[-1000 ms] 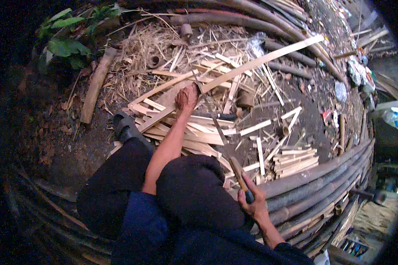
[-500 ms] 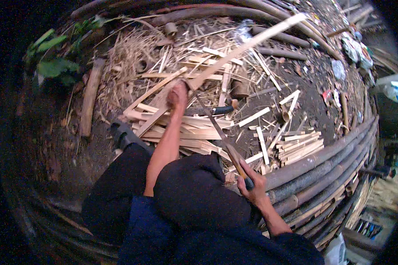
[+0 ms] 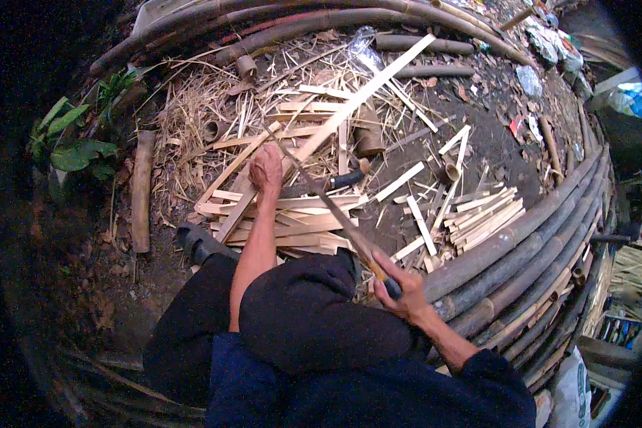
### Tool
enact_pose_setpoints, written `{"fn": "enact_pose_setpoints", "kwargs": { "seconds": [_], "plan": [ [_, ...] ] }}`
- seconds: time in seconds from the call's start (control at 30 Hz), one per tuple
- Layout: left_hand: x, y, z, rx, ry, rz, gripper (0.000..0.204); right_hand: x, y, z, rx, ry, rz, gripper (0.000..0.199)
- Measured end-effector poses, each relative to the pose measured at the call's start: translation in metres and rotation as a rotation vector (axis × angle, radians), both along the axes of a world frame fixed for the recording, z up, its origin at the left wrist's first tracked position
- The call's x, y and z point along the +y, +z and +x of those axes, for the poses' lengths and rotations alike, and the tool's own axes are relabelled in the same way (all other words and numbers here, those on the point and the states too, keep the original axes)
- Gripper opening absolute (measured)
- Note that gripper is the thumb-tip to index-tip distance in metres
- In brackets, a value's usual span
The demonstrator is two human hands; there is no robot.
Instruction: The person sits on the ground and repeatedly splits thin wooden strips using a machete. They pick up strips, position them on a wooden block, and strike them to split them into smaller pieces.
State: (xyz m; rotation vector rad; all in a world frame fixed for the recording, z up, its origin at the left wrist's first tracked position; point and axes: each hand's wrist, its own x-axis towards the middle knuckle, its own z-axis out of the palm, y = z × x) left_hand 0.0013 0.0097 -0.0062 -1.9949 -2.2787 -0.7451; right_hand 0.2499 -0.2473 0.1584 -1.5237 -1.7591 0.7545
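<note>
Head camera looks down over knees; fisheye

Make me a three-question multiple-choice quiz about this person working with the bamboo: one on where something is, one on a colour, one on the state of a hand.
1. Where is the stack of short split bamboo slats?
A. To the person's right, beside the long bamboo poles
B. Under the green plant
C. On the person's lap

2. What colour are the leaves of the plant at the left?
A. Red
B. Green
C. White

3. What is the right hand doing?
A. Lying open on the ground
B. Tucked in a pocket
C. Closed in a grip around the handle of a long blade

Answers:
1 A, the slats lie against the curved poles on the right.
2 B, the broad leaves are plainly green.
3 C, the fingers wrap the handle while the left hand grasps a long bamboo strip.
</note>
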Motion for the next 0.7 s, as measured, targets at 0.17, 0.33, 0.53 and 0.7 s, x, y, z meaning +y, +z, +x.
{"fn": "enact_pose_setpoints", "kwargs": {
  "seconds": [0.17,0.33,0.53,0.7],
  "plan": [
    [-0.026,-0.026,-0.007,-0.102,-0.072,0.045,0.041,0.050,0.003,-0.014,0.155,-0.093,0.045,0.042],
    [-0.038,0.014,0.018,-0.333,-0.298,-0.255,0.041,0.053,0.007,0.037,0.182,-0.427,0.113,0.047],
    [0.004,0.018,-0.023,-0.066,-0.505,0.045,0.038,0.038,-0.082,0.094,-0.099,-0.724,0.140,0.046],
    [0.058,0.186,-0.111,0.147,-0.452,-0.092,0.046,0.021,-0.138,0.093,-0.284,-0.473,-0.037,0.061]
  ]
}}
